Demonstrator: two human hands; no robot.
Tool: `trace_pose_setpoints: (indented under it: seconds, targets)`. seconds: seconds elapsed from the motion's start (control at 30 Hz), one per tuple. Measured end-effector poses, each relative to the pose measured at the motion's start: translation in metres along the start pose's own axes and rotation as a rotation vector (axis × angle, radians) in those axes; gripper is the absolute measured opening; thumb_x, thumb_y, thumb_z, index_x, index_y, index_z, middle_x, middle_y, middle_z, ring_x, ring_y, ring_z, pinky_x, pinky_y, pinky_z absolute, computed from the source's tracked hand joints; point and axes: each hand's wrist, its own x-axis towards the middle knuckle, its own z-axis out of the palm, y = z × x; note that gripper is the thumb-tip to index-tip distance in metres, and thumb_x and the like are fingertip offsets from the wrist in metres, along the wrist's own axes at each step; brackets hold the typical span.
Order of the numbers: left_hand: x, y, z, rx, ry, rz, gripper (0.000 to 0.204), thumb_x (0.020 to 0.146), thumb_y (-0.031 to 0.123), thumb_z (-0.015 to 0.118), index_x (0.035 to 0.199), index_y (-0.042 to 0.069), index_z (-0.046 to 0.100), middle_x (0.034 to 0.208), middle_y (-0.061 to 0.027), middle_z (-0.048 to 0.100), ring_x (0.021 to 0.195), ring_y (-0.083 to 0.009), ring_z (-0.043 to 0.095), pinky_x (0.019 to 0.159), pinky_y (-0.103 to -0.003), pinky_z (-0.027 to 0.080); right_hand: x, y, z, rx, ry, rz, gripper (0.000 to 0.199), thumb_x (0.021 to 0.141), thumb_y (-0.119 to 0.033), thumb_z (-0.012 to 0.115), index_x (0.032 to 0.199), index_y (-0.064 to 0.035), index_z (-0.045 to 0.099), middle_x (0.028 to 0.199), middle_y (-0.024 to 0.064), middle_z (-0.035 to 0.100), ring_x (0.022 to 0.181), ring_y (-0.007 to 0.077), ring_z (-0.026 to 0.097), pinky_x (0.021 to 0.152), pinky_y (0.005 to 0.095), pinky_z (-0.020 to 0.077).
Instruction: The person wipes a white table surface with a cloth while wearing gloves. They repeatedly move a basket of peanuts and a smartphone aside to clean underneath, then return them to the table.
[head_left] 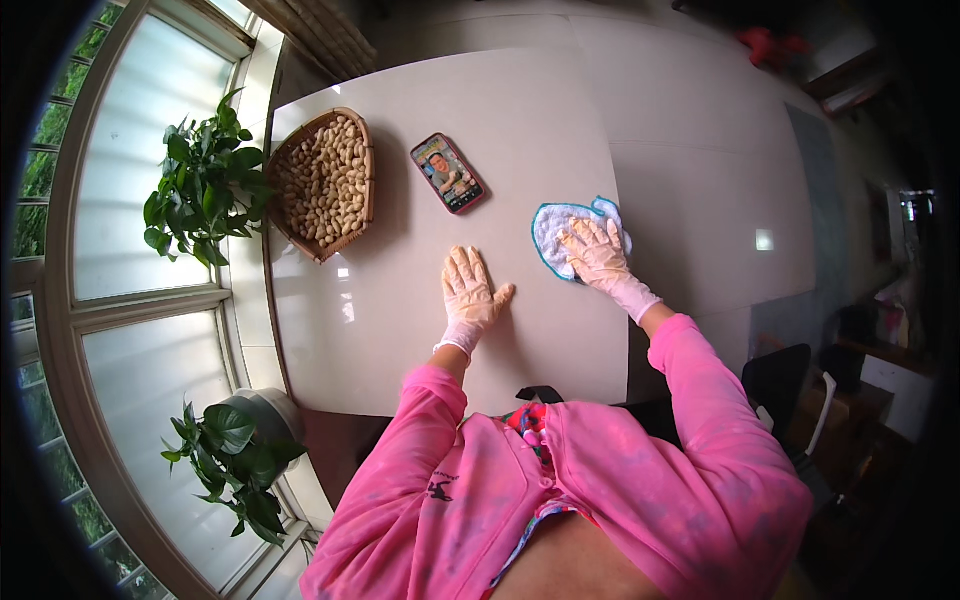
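Note:
My left hand [467, 290], in a thin translucent glove, lies flat on the white tabletop [400, 350] with its fingers stretched out and nothing under them that I can see. My right hand [600, 258], gloved the same way, presses a white cloth with a teal border [551, 236] onto the table near its right edge. The cloth spreads out around my fingers, its upper corner bunched up. Beyond my left hand lies a phone [447, 174] with a dark red rim, its screen lit with a person's picture.
At the table's far left stands a woven basket [371, 190] heaped with peanuts [325, 185]. Leafy potted plants [205, 180] line the window side; another plant [235, 450] grows in a pale pot near the table's left corner. A dark chair [778, 385] stands at right.

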Motion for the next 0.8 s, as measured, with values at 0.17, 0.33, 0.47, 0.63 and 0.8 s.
trace_pose_setpoints:
  seconds: [0.17, 0.33, 0.47, 0.63, 0.8]
  targets:
    - [0.0, -0.005, 0.002, -0.018, 0.002, 0.006, 0.1, 0.085, 0.061, 0.052, 0.15, -0.004, 0.014, 0.155, -0.0298, 0.01, 0.145, -0.0445, 0.006, 0.117, -0.052, 0.007, 0.072, -0.015, -0.041, 0.329, 0.529, -0.2, 0.051, 0.084, -0.026, 0.069, 0.132, -0.0147, 0.056, 0.101, 0.0106, 0.07, 0.1, 0.031, 0.063, 0.087, 0.0415, 0.0497]
    - [0.017, -0.014, 0.012, -0.308, 0.254, -0.098, 0.1, 0.084, 0.049, 0.063, 0.149, -0.008, 0.014, 0.154, -0.0293, 0.016, 0.144, -0.0425, 0.014, 0.117, -0.049, 0.011, 0.176, -0.06, -0.106, 0.908, 0.039, -0.05, 0.068, 0.089, -0.026, 0.068, 0.147, -0.0116, 0.036, 0.13, 0.0158, 0.056, 0.124, 0.0303, 0.05, 0.103, 0.0384, 0.0404]
    - [0.07, -0.036, -0.002, -0.317, 0.443, -0.233, 0.106, 0.08, 0.051, 0.069, 0.148, -0.009, 0.014, 0.154, -0.0286, 0.018, 0.144, -0.0403, 0.017, 0.118, -0.047, 0.014, 0.26, -0.082, -0.099, 0.659, -0.069, -0.31, 0.09, 0.081, -0.037, 0.074, 0.152, -0.0148, 0.024, 0.15, 0.0167, 0.035, 0.139, 0.0324, 0.034, 0.113, 0.0385, 0.0311]
    - [0.105, -0.054, -0.022, -0.22, 0.408, -0.163, 0.108, 0.077, 0.056, 0.069, 0.149, -0.005, 0.017, 0.154, -0.0257, 0.021, 0.143, -0.0403, 0.02, 0.117, -0.048, 0.011, 0.314, -0.1, -0.095, 0.294, -0.211, -0.442, 0.107, 0.071, -0.046, 0.079, 0.153, -0.0139, 0.019, 0.156, 0.0131, 0.024, 0.14, 0.0332, 0.03, 0.116, 0.0396, 0.0278]
    - [0.11, -0.05, -0.024, -0.202, 0.347, -0.227, 0.094, 0.082, 0.053, 0.065, 0.153, 0.01, 0.021, 0.156, -0.0211, 0.021, 0.143, -0.0387, 0.02, 0.116, -0.05, 0.013, 0.339, -0.108, -0.073, 0.273, -0.179, -0.4, 0.093, 0.067, -0.039, 0.082, 0.145, -0.0111, 0.039, 0.139, 0.0156, 0.049, 0.13, 0.0306, 0.044, 0.11, 0.0384, 0.0354]
